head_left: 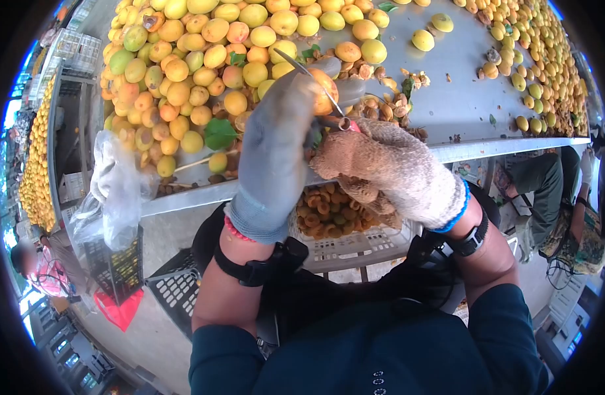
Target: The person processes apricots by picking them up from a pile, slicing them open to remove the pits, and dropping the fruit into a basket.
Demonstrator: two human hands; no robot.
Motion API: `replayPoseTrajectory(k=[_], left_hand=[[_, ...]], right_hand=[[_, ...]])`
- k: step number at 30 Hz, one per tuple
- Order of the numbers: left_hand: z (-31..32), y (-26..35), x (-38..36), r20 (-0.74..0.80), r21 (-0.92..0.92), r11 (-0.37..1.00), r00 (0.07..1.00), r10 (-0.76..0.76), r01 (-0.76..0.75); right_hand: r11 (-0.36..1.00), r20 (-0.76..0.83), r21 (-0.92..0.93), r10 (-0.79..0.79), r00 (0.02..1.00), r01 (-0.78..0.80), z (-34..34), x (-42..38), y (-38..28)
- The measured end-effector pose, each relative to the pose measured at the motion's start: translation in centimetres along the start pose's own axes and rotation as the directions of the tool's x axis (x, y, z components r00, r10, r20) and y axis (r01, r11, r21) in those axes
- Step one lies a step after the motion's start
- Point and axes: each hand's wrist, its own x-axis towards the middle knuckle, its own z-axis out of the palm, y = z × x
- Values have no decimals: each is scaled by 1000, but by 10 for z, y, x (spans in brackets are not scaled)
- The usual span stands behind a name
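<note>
My left hand (273, 141), in a grey-blue glove, is closed around an orange-yellow apricot (325, 91) above the table's near edge; some of its fingers are blurred. My right hand (381, 161), in a brown-stained knit glove, grips a thin curved knife with a red part at its handle (354, 125). Its narrow blade crosses the front of the apricot. Beneath both hands a white plastic basket (352, 243) contains halved apricots (329, 214), partly hidden by the right glove. Whole apricots (184, 59) lie heaped on the table beyond my left hand.
Scraps and leaves (394, 108) litter the metal table (447, 99), with another apricot heap (546, 72) at right. A plastic bag (108, 191) hangs from its left edge. Black crates (174, 289) stand on the floor. One person (569, 217) sits at right, another (42, 266) at far left.
</note>
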Motion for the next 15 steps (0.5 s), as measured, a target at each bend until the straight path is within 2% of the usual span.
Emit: replayPoseTrajectory(k=[2,4,7,9,10,11,13,15], left_hand=[[0,14,3,5,-271,956,993,-117,114],[4,-2,3,-14,-544,827,983,-181,145],[13,3,0,-50,-716,678,956,-288,167],[10,8,4,42,-872,452,947,-317,190],[6,3,5,20,-755,622,956,-294,207],[-2,-5,5,4,-606,766,964,-266,214],[-6,-6,4,-53,-396,894,967,-249,209],[1,5,1,-144,-333,921,954,-261,202]], right_hand=[[991,-34,-90,-101,994,98,4,0,5],[973,-34,-180,-155,987,146,6,7,9],[937,-71,-243,-276,959,252,15,26,17],[996,-64,-86,34,997,-39,10,12,1],[999,-1,22,29,1000,-29,4,14,7],[1000,-7,-22,9,1000,-9,2,13,9],[994,-12,-104,-34,999,32,2,14,11],[986,2,-153,-66,998,65,7,16,7]])
